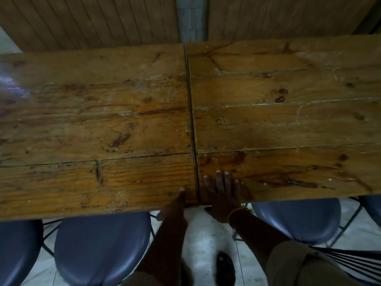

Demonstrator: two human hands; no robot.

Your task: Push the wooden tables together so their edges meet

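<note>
Two worn wooden tables stand side by side, the left table [92, 120] and the right table [288, 120]. Only a thin dark seam [191, 112] shows between their edges, running from the wall to the near edge. My left hand [177, 207] grips the near corner of the left table, thumb on top and fingers hidden under the edge. My right hand [222, 193] lies flat with fingers spread on the near corner of the right table, right beside the seam. A yellow band circles that wrist.
Blue-seated chairs stand tucked under the near edge: one [103, 250] at left centre, one [296, 219] at right, others at both frame edges. A wood-panelled wall [92, 19] runs behind the tables. My shoe [225, 267] stands on the pale tiled floor.
</note>
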